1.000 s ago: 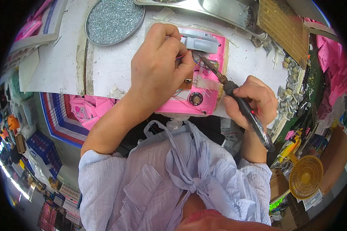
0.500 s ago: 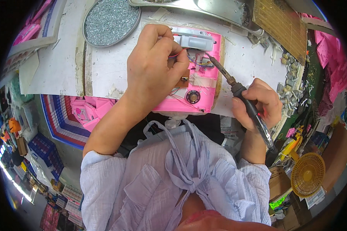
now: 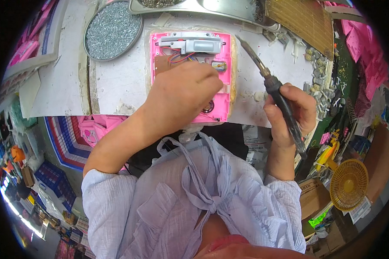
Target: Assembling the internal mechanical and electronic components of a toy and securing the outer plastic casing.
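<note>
Pink case (image 3: 221, 100): lies on the white bench (image 3: 116, 86) in front of me, inside facing up, a pale pad (image 3: 234, 71) showing around its edges.
Left hand (image 3: 183, 91): mine, back up, across the case from the left; fingers curled together, but their tips are hidden, so I cannot tell whether they pinch anything.
Right hand (image 3: 294, 113): right of the case, my thumb and fingers closed around the iron.
Iron (image 3: 284, 100): black handle in my grip, metal shaft slanting up and left, tip just beside the case's far right corner, not touching it.
Inside the case: a grey part (image 3: 203, 46) along the far end, coloured wires (image 3: 176, 56) nearer me, a brown board (image 3: 161, 64) at the left, a round speaker (image 3: 209, 106) partly behind my left hand.
Far side: a round dish (image 3: 86, 41) of small silvery pieces, then a metal tray (image 3: 194, 7), then cardboard (image 3: 302, 26) at the right.
Bench's right edge: a heap of small bits (image 3: 319, 73).
Lower left: a striped basket (image 3: 58, 144) holding pink parts (image 3: 100, 129).
Lower right: a yellow fan (image 3: 349, 184).
</note>
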Demonstrator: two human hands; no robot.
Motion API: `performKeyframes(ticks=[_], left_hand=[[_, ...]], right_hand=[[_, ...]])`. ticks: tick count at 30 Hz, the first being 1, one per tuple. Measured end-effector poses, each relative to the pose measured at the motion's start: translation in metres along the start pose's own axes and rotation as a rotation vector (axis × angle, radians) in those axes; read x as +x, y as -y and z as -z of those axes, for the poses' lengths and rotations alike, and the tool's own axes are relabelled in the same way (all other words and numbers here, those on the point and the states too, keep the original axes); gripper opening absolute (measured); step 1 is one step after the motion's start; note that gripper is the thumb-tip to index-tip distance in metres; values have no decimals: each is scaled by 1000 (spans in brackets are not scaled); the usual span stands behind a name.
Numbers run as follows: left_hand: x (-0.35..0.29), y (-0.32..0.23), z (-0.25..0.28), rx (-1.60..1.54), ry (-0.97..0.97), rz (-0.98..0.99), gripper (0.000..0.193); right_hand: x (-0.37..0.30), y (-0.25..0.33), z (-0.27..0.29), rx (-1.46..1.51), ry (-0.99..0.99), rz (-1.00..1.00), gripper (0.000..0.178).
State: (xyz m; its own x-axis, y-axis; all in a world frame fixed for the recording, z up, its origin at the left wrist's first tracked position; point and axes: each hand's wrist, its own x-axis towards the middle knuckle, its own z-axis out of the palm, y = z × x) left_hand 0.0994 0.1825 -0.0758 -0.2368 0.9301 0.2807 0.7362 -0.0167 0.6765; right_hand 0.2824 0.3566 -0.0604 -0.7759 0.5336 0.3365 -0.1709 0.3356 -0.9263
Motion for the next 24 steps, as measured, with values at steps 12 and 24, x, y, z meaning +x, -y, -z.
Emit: performKeyframes(ticks=[12,24], left_hand=[[3,0,9,-406,9,492,7],[-13,2,14,-196,101,116,16]], right_hand=[[21,-28,-67,-44,34,-16,51],[-7,0,11,79,30,47,33]])
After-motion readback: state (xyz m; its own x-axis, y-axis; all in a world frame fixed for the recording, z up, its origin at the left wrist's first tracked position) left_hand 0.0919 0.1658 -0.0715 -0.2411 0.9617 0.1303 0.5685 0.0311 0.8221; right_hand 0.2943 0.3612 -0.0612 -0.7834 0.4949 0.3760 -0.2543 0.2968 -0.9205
